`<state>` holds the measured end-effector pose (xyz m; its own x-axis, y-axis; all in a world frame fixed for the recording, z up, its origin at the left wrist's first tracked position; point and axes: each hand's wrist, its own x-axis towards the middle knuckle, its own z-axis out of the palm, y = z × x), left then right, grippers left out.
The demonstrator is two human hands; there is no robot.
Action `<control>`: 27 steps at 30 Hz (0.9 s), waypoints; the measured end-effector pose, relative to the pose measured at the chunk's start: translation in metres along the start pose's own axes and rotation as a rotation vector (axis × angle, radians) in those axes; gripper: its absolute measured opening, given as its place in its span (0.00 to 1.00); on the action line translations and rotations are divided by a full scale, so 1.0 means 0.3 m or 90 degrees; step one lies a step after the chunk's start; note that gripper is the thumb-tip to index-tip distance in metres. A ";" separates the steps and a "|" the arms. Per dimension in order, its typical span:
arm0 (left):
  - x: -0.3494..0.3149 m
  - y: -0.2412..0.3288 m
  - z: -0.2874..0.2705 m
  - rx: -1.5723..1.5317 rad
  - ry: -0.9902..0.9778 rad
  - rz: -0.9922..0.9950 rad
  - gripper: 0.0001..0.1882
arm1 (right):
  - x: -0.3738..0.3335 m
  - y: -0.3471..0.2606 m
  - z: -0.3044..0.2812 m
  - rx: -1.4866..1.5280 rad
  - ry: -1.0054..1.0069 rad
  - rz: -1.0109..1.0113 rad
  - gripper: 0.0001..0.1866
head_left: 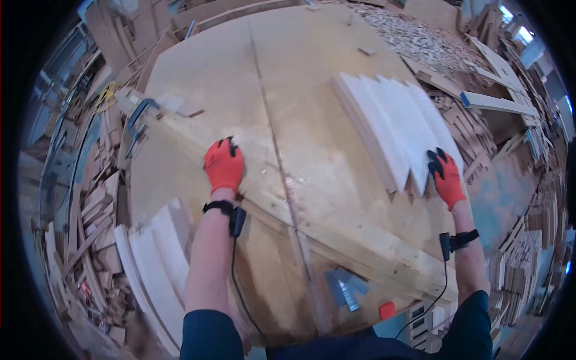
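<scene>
My left hand (225, 166), in a red glove with black fingertips, rests on a long wooden beam (366, 246) lying slantwise across the table. Its fingers are slightly bent and apart, with nothing visible in them; some fingertips are hard to make out. My right hand (447, 179), gloved alike, is on the right edge of a fan of white, pointed boards (390, 126). The fingers there are spread over the face of the outermost board; the thumb's hold is hidden. A dark clamp (139, 117) sits on the beam's far left end.
The large plywood table (210, 72) has a seam down its middle. More white boards (157, 246) lean at the near left. Metal plates (347, 289) and a red object (387, 309) lie near the front edge. Wood offcuts (99, 210) and shavings (408, 36) surround the table.
</scene>
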<state>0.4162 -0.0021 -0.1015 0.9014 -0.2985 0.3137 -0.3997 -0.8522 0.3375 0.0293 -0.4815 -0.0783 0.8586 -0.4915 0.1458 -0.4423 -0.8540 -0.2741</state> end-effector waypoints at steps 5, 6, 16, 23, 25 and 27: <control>-0.007 -0.020 0.009 0.011 0.040 0.009 0.15 | 0.051 -0.245 -0.078 -0.088 0.072 -0.069 0.29; -0.008 -0.032 0.021 -0.005 0.051 0.016 0.15 | 0.058 -0.337 -0.093 -0.048 0.104 -0.100 0.29; -0.160 0.031 -0.343 0.158 -0.054 0.017 0.43 | -0.142 -0.961 0.055 0.269 -0.310 -0.436 0.27; -0.609 -0.151 -0.751 0.276 -0.142 -0.390 0.54 | -0.198 -1.057 0.097 0.431 -0.331 -0.425 0.19; -0.664 -0.191 -0.790 0.177 -0.099 -0.373 0.53 | -0.199 -1.087 0.075 0.418 -0.365 -0.425 0.19; -0.716 -0.219 -0.818 0.184 -0.023 -0.343 0.50 | -0.180 -1.092 0.061 0.446 -0.373 -0.454 0.19</control>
<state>0.2078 0.2233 0.0267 0.9712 0.1969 0.1338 0.1708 -0.9678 0.1850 0.1325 -0.1722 -0.0138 0.9251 0.3738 0.0671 0.2735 -0.5331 -0.8006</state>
